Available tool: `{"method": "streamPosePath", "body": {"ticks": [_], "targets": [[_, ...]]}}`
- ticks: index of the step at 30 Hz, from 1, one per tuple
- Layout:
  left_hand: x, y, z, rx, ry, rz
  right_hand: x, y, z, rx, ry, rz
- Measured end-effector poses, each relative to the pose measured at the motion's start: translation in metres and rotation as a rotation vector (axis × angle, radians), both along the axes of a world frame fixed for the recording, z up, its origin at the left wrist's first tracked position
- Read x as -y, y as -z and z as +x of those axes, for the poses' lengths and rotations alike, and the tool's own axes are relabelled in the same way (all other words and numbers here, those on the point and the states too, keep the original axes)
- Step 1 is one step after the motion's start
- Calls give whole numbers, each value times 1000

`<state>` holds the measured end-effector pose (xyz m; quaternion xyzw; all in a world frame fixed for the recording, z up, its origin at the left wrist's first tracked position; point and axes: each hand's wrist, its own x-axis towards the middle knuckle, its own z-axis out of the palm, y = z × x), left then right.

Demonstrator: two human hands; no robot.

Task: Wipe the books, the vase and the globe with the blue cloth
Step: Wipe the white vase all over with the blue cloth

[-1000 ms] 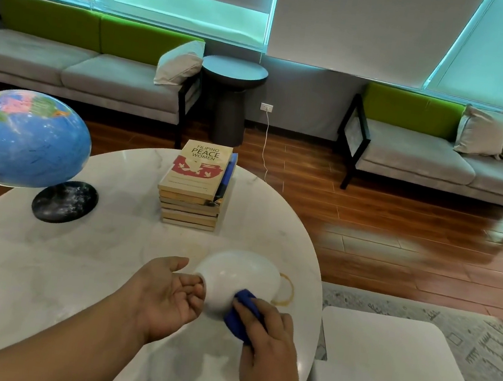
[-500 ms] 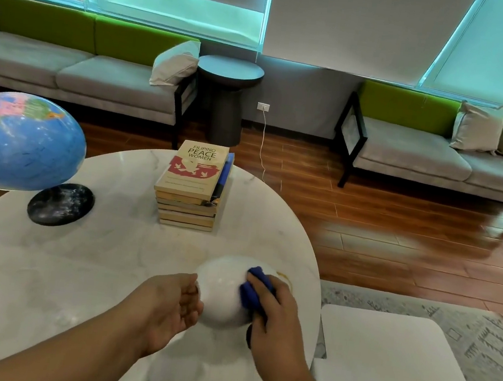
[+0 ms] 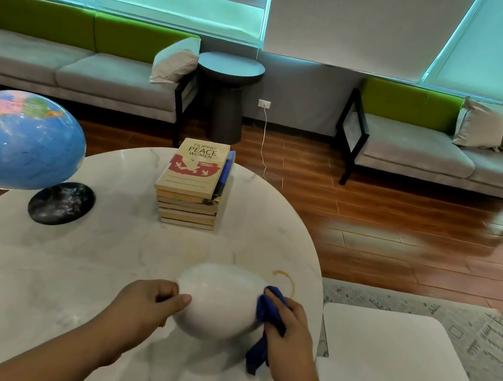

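The white vase [image 3: 217,300] is at the near end of the round marble table [image 3: 43,275]; I cannot tell whether it rests on the marble. The left hand [image 3: 148,301] curls around its left end. The right hand [image 3: 290,331] clutches the bunched blue cloth [image 3: 270,309] against its right side. A brown ring stain [image 3: 288,278] lies just behind the cloth. Farther back stands a stack of books [image 3: 192,199], well apart from the globe [image 3: 22,140] at the left. A white low table [image 3: 398,351] sits just right. The top book cover reads "FILIPINO PEACE WOMEN".
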<state>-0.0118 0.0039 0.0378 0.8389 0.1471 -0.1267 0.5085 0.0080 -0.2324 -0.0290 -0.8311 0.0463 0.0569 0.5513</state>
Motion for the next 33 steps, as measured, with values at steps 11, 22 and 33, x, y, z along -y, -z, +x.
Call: {"method": "streamPosePath", "body": {"ticks": [11, 22, 33], "targets": [[-15, 7, 6, -96, -12, -171, 2, 5, -7, -33, 77, 113], [-24, 17, 2, -21, 6, -73, -12, -5, -19, 102, -118, 27], [-23, 18, 0, -21, 32, 3, -19, -16, -9, 14, -164, -1]]}}
